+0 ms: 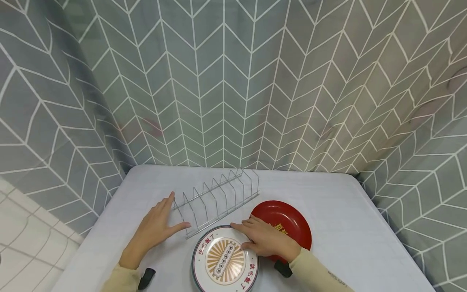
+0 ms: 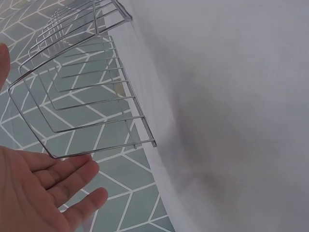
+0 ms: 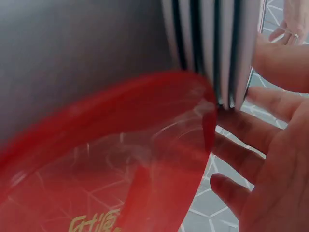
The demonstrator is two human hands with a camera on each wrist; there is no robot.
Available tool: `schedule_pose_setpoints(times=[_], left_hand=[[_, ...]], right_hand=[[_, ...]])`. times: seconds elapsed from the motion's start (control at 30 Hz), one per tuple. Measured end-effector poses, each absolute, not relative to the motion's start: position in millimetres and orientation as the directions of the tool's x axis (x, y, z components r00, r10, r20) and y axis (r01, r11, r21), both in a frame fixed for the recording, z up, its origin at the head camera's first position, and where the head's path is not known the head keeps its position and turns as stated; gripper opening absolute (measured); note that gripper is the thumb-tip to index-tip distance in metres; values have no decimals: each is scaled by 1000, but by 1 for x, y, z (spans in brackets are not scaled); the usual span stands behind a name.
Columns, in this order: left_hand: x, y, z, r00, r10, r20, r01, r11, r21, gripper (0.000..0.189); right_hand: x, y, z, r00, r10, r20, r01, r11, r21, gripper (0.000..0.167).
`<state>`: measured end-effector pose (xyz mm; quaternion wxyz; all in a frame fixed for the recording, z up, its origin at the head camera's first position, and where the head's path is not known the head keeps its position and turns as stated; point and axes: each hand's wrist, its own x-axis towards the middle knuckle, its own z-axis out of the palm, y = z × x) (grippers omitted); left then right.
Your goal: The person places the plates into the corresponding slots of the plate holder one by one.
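A metal wire dish rack (image 1: 222, 215) stands slantwise on the table. My left hand (image 1: 155, 223) is at its near left end, fingers straight and thumb spread apart. In the left wrist view, the end wire (image 2: 120, 147) passes against the fingers (image 2: 72, 186). In front of the rack lies a stack of white plates (image 3: 207, 43), its top plate (image 1: 224, 259) printed with a sunburst and red characters. My right hand (image 1: 268, 237) rests at the stack's right far rim, thumb over the top plate and fingers extended along the edge.
A red plate (image 1: 299, 227) with gold characters lies right of the stack, partly under the right forearm. White cloth covers the table (image 1: 328, 211). Grey patterned curtains (image 1: 233, 101) hang behind and on the sides. Black wrist devices (image 1: 146, 278) show beside the sleeves.
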<state>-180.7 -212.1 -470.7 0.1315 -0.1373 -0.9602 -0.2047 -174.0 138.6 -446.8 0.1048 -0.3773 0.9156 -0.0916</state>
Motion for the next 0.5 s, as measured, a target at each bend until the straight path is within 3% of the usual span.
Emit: schedule_pose_setpoints(times=[0.3,0.5], left_hand=[[-189,-211,-462,-937,191,292,281,910,305,113],[-191,-211,-463,-934,200,296,297,896,330,113]], right_hand=[[-182,140,-456,-664,-742,-89,-687,653,-317,63],[-186,139,-457,-695,-716,-65,-646,661,-380,56]])
